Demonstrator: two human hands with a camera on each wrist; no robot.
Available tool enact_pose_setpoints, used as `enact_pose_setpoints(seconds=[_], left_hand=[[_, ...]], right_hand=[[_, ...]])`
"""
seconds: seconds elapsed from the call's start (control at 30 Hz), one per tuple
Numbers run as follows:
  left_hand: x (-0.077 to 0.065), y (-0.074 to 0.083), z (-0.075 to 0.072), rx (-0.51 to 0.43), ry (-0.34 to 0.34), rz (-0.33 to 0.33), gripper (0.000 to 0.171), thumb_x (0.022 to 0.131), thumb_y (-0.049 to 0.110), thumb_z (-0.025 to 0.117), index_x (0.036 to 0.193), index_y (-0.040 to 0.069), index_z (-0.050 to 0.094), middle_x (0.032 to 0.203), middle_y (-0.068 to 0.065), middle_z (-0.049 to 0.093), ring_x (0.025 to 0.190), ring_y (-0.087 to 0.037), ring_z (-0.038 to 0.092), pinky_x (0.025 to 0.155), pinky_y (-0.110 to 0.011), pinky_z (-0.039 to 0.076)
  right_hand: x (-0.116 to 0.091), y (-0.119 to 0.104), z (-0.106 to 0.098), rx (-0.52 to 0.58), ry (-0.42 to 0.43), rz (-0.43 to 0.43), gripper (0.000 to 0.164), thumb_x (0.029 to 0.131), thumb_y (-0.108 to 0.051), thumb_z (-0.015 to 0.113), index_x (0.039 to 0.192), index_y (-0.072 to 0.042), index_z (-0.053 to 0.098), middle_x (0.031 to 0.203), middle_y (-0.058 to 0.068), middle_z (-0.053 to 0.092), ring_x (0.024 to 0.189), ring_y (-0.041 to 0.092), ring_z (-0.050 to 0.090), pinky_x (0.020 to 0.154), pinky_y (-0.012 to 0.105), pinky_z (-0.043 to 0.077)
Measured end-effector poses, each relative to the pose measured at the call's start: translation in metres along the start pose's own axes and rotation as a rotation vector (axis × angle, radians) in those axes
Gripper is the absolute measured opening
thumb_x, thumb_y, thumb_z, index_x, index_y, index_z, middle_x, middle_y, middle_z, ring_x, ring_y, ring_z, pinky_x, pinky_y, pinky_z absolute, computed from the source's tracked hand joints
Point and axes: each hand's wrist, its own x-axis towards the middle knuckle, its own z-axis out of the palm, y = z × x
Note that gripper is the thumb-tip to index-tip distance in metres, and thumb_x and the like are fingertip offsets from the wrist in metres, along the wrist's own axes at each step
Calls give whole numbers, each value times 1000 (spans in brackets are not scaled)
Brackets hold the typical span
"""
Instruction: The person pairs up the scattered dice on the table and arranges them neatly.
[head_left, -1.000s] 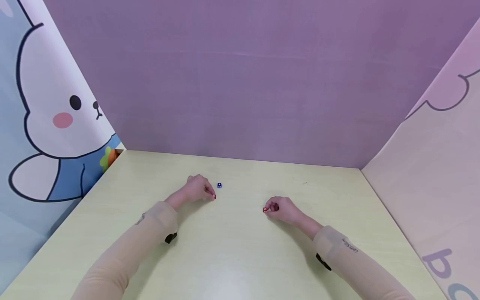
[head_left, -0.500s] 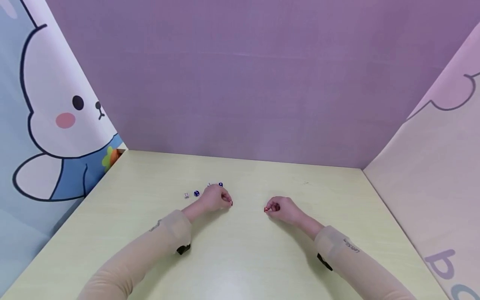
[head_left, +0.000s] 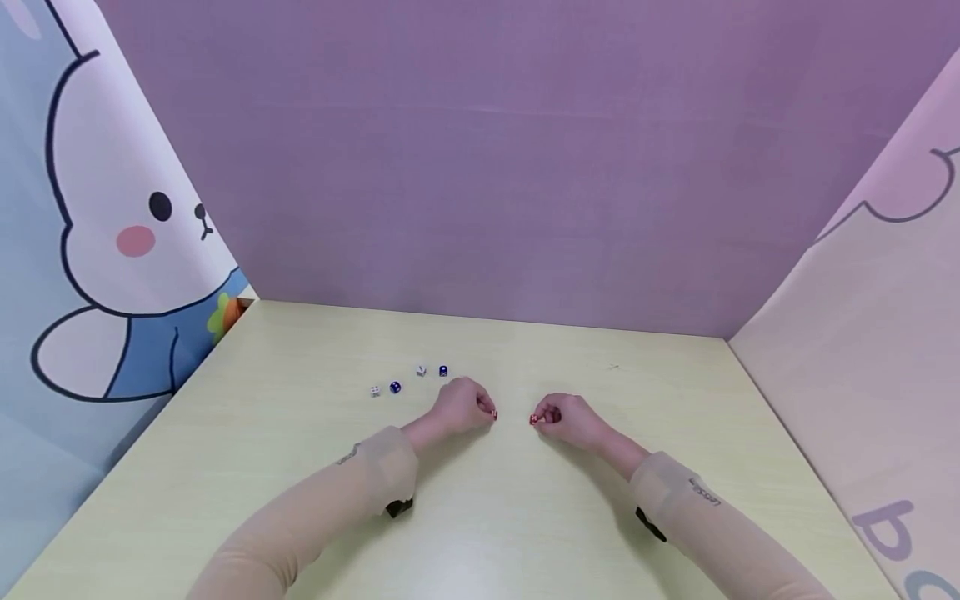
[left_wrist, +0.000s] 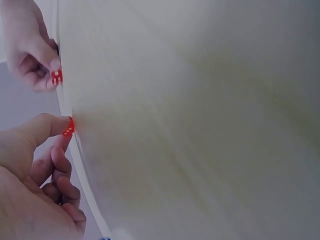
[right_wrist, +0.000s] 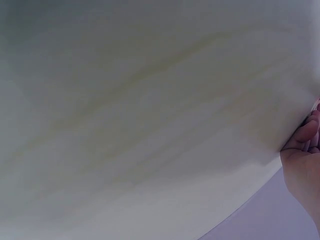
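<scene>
My left hand (head_left: 463,405) pinches a red die (left_wrist: 69,127) with white pips between thumb and forefinger, its other fingers curled in. Facing it across a small gap, my right hand (head_left: 573,419) pinches a second red die (head_left: 534,419) at its fingertips. Both hands are low over the pale tabletop (head_left: 480,517), near its middle. In the left wrist view the two dice are apart, one above the other. The right wrist view catches only part of the right hand (right_wrist: 302,155) at its edge.
Behind the left hand lie a white die (head_left: 375,391), a blue die (head_left: 395,387), another white die (head_left: 421,371) and another blue die (head_left: 443,371). A purple wall (head_left: 480,167) closes the table's back; printed panels stand at both sides.
My left hand has moved right and slightly nearer with its red die, toward the right hand, uncovering the white and blue dice behind. The right hand has stayed almost still.
</scene>
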Motion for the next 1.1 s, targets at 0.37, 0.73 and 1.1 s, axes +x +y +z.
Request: enact_pose_setpoints(seconds=[0.37, 0.73, 1.1], left_hand=[[15, 23, 16, 76, 5, -5, 6, 72, 17, 79, 73, 20, 73, 64, 12, 64, 70, -9, 56, 92, -44, 40], [25, 33, 28, 83, -5, -6, 7, 72, 17, 79, 75, 19, 74, 69, 11, 67, 78, -12, 61, 95, -46, 39], [27, 38, 31, 116, 16, 14, 5, 72, 16, 78, 75, 18, 75, 68, 10, 67, 78, -14, 60, 87, -43, 42]], right_hand=[[5, 7, -1, 2, 5, -14, 10, 79, -4, 70, 86, -9, 67, 71, -5, 55, 65, 6, 47, 58, 18, 41], [7, 7, -2, 7, 1, -32, 9, 79, -4, 70, 86, -7, 66, 69, -3, 55, 63, 8, 47, 57, 19, 40], [8, 9, -2, 4, 5, -40, 9, 78, -3, 70, 85, -7, 66, 69, -3, 55, 63, 8, 47, 57, 19, 40]])
